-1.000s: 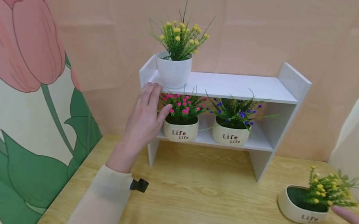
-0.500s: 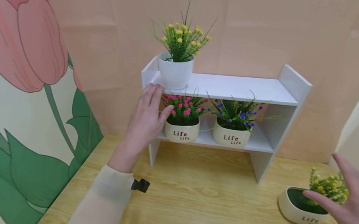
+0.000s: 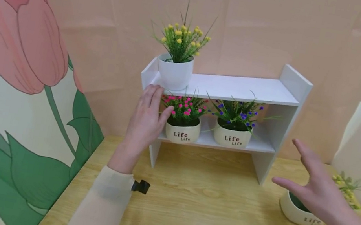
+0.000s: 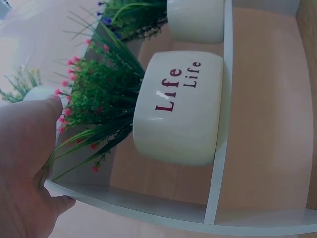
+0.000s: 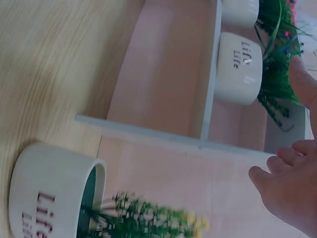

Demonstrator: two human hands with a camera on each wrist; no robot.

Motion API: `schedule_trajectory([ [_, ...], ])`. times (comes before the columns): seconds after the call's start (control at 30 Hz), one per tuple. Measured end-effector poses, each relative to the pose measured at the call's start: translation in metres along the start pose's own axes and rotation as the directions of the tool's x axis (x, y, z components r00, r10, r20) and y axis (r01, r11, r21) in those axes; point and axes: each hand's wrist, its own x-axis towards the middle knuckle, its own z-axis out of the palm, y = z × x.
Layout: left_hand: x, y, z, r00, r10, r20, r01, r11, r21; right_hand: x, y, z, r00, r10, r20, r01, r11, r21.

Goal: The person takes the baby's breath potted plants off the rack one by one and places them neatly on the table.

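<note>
My left hand [image 3: 145, 118] grips the upper left corner of a white two-tier shelf [image 3: 245, 87]; in the left wrist view a fingertip [image 4: 63, 203] shows past the side panel's edge. Just beside it, a cream "Life" pot [image 3: 181, 133] with pink flowers sits on the lower board. My right hand [image 3: 323, 188] is in the air right of the shelf, thumb and fingers spread, holding nothing. Behind and below it, partly hidden in the head view, a cream pot with yellow flowers [image 5: 54, 193] stands on the table.
A white pot with yellow flowers [image 3: 174, 73] stands at the left end of the top board. A cream pot with blue-purple flowers [image 3: 231, 137] is on the lower board, right of the pink one. The wood-grain table [image 3: 199, 211] meets a tulip-printed panel [image 3: 24, 102] at left.
My right hand has moved left from the frame's right edge, passing in front of the yellow-flowered pot on the table toward the shelf. My left hand has stayed at the shelf corner.
</note>
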Motion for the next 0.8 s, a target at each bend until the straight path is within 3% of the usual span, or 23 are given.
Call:
schedule_trajectory([
  [0.27,-0.001,-0.001,0.002,1.000,0.005,-0.003,-0.004,1.000,0.006,0.026,-0.011,0.022,0.999,-0.020,0.029,0.020,1.000,-0.022],
  [0.63,-0.001,0.000,0.003,1.000,-0.003,0.001,0.003,1.000,0.005,0.059,-0.028,0.041,0.992,0.087,0.088,-0.090,0.996,0.029],
  [0.8,-0.002,-0.002,0.003,1.000,-0.003,0.006,0.003,1.000,0.020,0.074,-0.028,0.046,0.977,0.158,0.142,-0.168,0.984,0.065],
])
